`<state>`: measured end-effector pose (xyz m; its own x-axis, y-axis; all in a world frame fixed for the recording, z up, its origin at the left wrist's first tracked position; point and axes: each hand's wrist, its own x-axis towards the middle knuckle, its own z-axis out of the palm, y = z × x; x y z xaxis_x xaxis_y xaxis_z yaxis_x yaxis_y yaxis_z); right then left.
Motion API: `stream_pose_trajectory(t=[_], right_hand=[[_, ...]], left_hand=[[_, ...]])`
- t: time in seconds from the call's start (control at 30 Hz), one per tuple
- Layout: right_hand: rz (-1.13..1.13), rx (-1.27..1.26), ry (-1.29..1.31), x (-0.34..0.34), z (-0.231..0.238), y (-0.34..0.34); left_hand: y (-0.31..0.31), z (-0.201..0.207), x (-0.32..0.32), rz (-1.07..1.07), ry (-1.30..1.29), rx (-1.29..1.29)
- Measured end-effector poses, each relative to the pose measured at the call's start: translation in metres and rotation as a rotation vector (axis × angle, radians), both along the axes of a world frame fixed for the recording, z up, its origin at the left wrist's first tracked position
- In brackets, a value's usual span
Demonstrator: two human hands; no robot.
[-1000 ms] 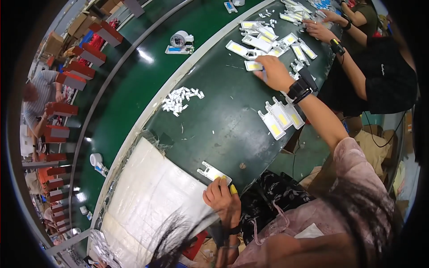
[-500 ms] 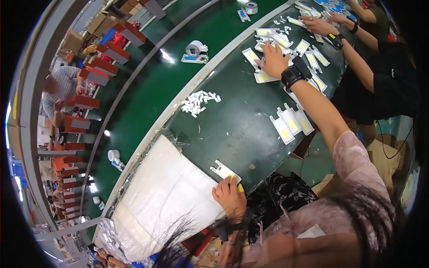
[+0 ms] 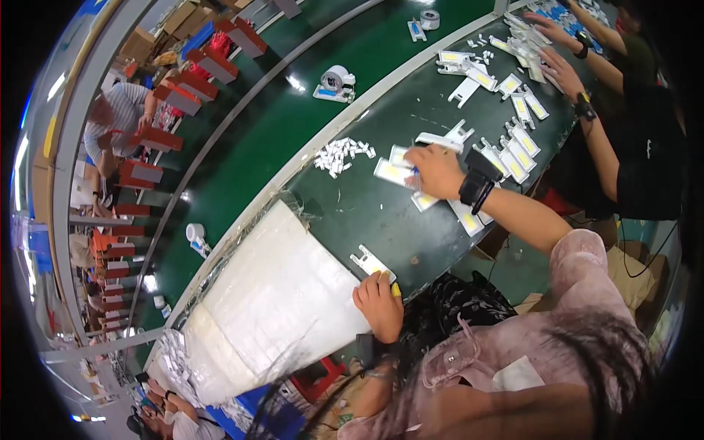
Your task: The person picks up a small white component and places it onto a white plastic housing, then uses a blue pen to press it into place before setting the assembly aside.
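Observation:
My left hand point(image 3: 378, 306) grips one end of a flat white pronged plastic piece point(image 3: 369, 259) at the table's near edge. Something yellow shows beside its fingers. Farther off and to the right, my right hand point(image 3: 438, 173) is closed over several flat white pieces with yellow panels point(image 3: 393, 168), slightly blurred. A bit of blue shows at its fingertips. Just beyond it lies another white piece point(image 3: 440, 141). A row of similar pieces point(image 3: 518, 155) lies to the right of my right wrist.
A white padded sheet point(image 3: 271, 293) covers the table's left part. Small white parts point(image 3: 342, 155) are heaped near the far rim. On the green conveyor point(image 3: 271, 125) sits a white round device point(image 3: 337, 79). A co-worker's hands point(image 3: 561, 72) handle pieces at the far right.
My right hand has moved nearer from the far pile, bringing white pieces with it. My left hand stays on its pronged piece. The view has shifted slightly.

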<state>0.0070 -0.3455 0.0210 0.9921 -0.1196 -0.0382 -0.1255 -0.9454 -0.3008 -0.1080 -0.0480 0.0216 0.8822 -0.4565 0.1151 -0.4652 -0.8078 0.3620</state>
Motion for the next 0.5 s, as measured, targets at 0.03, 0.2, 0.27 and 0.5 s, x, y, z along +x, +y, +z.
stream_pose_trajectory(t=[0.03,0.2,0.27,0.5], right_hand=[[0.052,0.059,0.011,-0.008,0.009,0.011],[0.195,0.099,-0.06,-0.017,-0.01,0.032],[0.22,0.077,-0.104,-0.012,-0.011,0.028],[-0.072,1.128,-0.121,-0.045,0.033,0.016]], left_hand=[[0.001,-0.003,0.0,0.006,-0.001,-0.017],[0.004,0.0,0.005,-0.002,-0.013,-0.038],[0.002,0.0,0.012,0.023,0.006,-0.058],[-0.043,0.004,0.042,-0.087,0.037,-0.283]])
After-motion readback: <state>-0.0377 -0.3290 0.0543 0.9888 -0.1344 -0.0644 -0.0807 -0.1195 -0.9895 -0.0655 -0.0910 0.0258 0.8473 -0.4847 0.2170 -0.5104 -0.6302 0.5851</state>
